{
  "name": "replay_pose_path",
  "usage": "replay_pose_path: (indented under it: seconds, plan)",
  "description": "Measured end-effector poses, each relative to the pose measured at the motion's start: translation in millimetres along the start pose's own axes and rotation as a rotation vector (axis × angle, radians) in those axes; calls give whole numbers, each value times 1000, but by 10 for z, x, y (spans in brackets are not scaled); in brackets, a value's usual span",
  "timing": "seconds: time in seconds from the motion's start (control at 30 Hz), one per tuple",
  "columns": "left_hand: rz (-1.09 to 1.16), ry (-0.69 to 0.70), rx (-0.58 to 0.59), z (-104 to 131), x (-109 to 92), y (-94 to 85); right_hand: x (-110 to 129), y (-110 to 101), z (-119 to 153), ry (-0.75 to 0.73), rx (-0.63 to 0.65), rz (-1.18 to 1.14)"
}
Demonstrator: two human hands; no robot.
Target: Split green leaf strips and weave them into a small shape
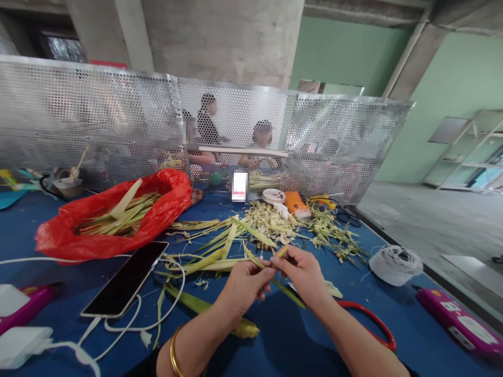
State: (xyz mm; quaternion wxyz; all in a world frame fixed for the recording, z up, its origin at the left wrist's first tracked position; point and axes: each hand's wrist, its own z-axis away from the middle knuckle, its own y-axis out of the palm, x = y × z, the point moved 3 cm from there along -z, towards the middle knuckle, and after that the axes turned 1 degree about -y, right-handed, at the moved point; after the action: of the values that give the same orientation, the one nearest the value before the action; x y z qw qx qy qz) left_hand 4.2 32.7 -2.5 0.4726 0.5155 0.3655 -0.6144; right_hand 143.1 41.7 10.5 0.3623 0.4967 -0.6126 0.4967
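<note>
Two-handed fingertip grip over the bench (416, 343), inward from the near edge and about midway between left and right sides. In the left hand (243, 283), thumb and fingers closed narrowly on a strip (253, 256) of pale green leaf; in the right hand (304, 269), a similar narrow pinch at the same strip, just beside the left fingertips. Whether one piece or two, impossible to tell behind the fingers. Probably pinched so close together for fine control of a thin, pliant material, with both forearms coming in from the near edge for steadiness.

Just beyond the hands, loose leaves (206, 262) and, nearer the far edge, a heap of scraps (267, 220), presumably within easy reach. Towards the far left corner, a red bag (57, 238) with its mouth open, perhaps for ready access to the leaves inside. Between bag and near edge, a phone (126, 280) lying flat with a cable attached, likely for charging. Near the right edge, a roll of twine (395, 267); closer to the near right corner, a purple tool (458, 322). Beside the right forearm, a red handle (380, 320), partly hidden.
</note>
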Motion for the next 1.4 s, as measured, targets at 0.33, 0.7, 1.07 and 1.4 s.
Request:
replay_pose_path:
  seconds: [0.33,0.7,1.07,1.4]
  plan:
    - [-142,-1,110,-23,101,77,-10,-109,-60,-100,-53,188]
    - [-287,81,71,7,97,78,242,-36,134,-405,22,386]
    - [378,26,-34,-33,20,1,324,150,335,-819,-196,759]
    - [506,30,38,20,-59,-23,311,85,278,-787,-230,717]
